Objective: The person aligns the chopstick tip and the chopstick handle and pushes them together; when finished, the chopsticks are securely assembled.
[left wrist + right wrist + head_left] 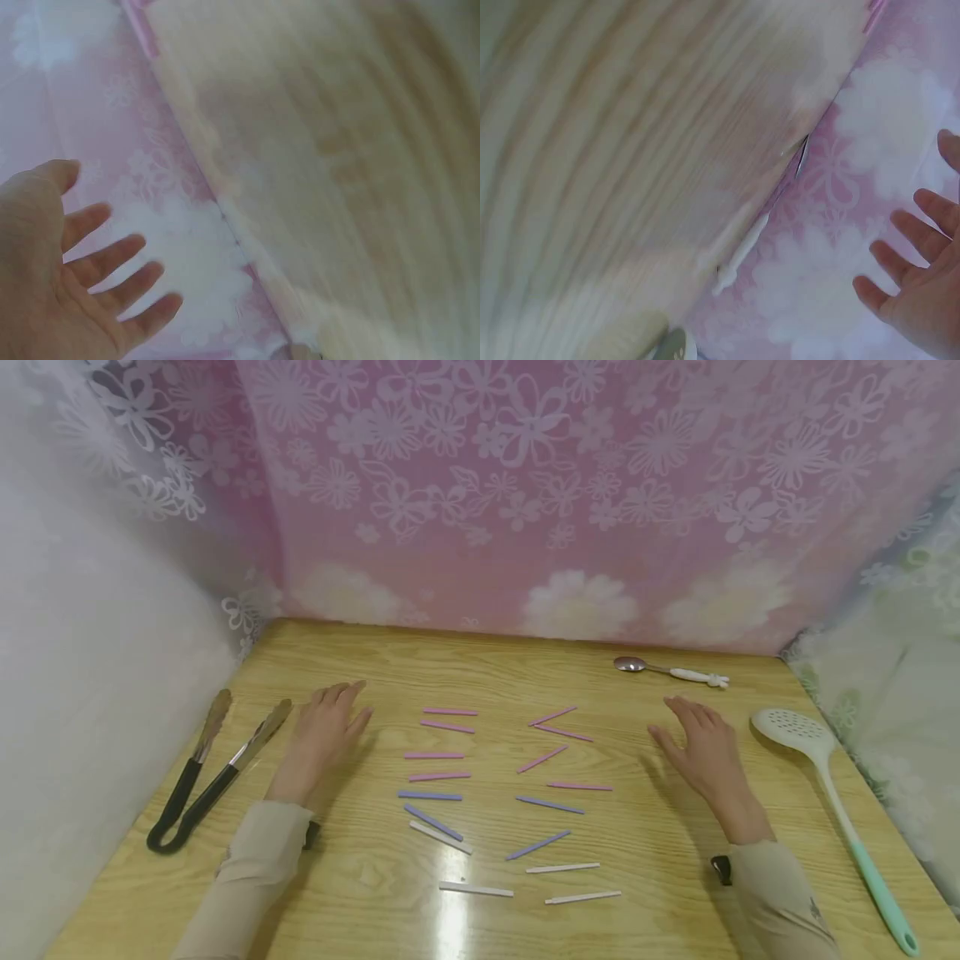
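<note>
My left hand (321,739) is at the left of the wooden table, fingers extended and holding nothing, close to a pair of tongs (197,806) with black handles. On the other side my right hand (708,762), also holding nothing, is between the sticks and a pale slotted skimmer (795,729) with a mint-green handle end. Thin sticks lie between the hands in two loose columns: several pink sticks (439,776) farther back, blue sticks (430,796) in the middle and white sticks (476,889) nearest me. The wrist views show both hands with fingers spread.
Near the table's back edge lies a metal spoon (630,665) with a white handle (688,675). A pink floral curtain (480,527) hangs behind the wooden table (360,902), with pale cloth (112,610) along the left side.
</note>
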The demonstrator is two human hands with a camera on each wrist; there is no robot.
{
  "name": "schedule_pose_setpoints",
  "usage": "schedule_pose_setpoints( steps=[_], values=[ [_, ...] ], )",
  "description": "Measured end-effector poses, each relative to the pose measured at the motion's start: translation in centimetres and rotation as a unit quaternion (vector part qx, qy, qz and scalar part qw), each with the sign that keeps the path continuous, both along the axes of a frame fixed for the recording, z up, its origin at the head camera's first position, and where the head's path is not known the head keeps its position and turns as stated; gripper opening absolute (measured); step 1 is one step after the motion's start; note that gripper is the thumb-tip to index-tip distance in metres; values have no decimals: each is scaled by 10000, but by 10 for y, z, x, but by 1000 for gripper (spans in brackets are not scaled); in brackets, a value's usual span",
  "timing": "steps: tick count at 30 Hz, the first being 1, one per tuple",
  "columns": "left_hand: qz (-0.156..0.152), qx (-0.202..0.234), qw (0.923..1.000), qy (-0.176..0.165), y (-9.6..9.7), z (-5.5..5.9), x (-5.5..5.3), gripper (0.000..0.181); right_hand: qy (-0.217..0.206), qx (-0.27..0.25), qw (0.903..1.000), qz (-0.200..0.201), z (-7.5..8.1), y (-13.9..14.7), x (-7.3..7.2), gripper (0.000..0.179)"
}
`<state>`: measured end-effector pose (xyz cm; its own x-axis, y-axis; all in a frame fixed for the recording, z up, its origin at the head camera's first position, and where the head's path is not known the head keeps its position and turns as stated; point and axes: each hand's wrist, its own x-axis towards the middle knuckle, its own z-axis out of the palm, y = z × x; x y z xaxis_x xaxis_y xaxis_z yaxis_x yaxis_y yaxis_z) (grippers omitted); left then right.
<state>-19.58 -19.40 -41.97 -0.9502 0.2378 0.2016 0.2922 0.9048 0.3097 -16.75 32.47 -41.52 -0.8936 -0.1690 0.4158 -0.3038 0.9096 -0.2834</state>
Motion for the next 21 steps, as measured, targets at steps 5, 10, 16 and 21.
schedule_pose_setpoints(
  steps=[5,10,16,21],
  values=[
    [-462,1025,9879,-1069,7,2,-10,44,-58,-523,9978,395,0,-8,-8,29],
    [-830,1499,9718,-1619,17,-2,-22,37,-401,-929,9935,517,-4,-18,-16,21],
    [-1131,1656,9625,-1826,32,-4,-35,34,-960,-1050,9874,687,-6,-35,-29,21],
    [-1335,1565,9604,-1877,46,-4,-48,31,-1396,-1162,9798,842,-10,-50,-42,22]
  ],
)
